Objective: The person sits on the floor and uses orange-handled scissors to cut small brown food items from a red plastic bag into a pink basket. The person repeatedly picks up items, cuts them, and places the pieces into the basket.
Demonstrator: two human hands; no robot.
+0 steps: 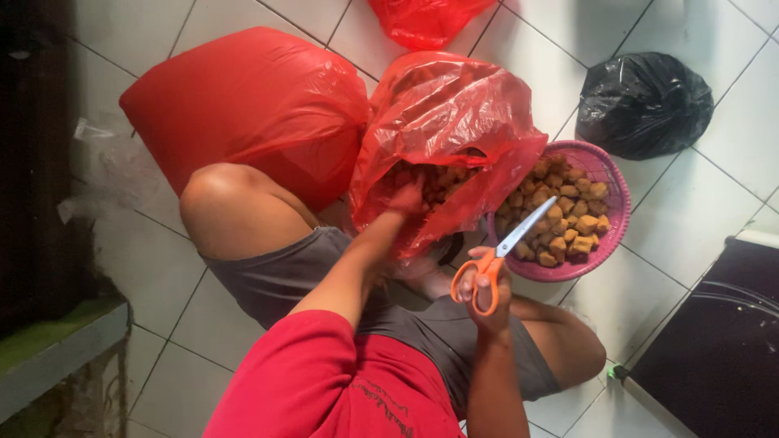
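Right-hand (485, 284) scissors (507, 247), blades up-right.

The open red bag (442, 122) was thin, glossy plastic, crinkled and half see-through. The fuller red bag (251, 105) to its left looked smoother, stretched taut with a soft sheen. The black bag (645, 101) at far right was shiny, wrinkled plastic. The scissors (507, 247) had bright metal blades and smooth orange plastic handles. The pink basket (618, 203) was ribbed plastic, its fried pieces (568, 215) rough and matt. The floor tiles (690, 211) were glazed and pale.
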